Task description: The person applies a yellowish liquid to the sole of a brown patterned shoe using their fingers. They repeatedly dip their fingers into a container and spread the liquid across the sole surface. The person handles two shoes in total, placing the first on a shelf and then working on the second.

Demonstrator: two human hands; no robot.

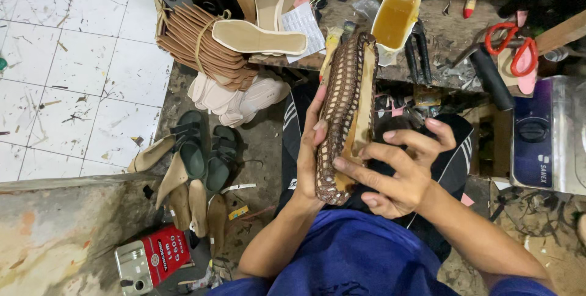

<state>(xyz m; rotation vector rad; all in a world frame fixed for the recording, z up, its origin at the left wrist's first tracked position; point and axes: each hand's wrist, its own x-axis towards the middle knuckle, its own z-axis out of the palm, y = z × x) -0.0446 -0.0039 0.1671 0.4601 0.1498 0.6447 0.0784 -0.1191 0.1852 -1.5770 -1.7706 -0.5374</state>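
Observation:
A long shoe sole wrapped in brown and cream woven trim stands on edge over my lap. My left hand grips its left side, thumb against the woven band. My right hand reaches in from the right, fingers spread, fingertips touching the sole's tan inner edge near its lower end. Just beyond the sole's far tip stands an open container of amber glue on the workbench.
The cluttered workbench holds red-handled scissors, black pliers and loose insoles. A tied bundle of brown soles sits at left. Green sandals, tan soles and a red tin lie on the floor. A grey appliance is at right.

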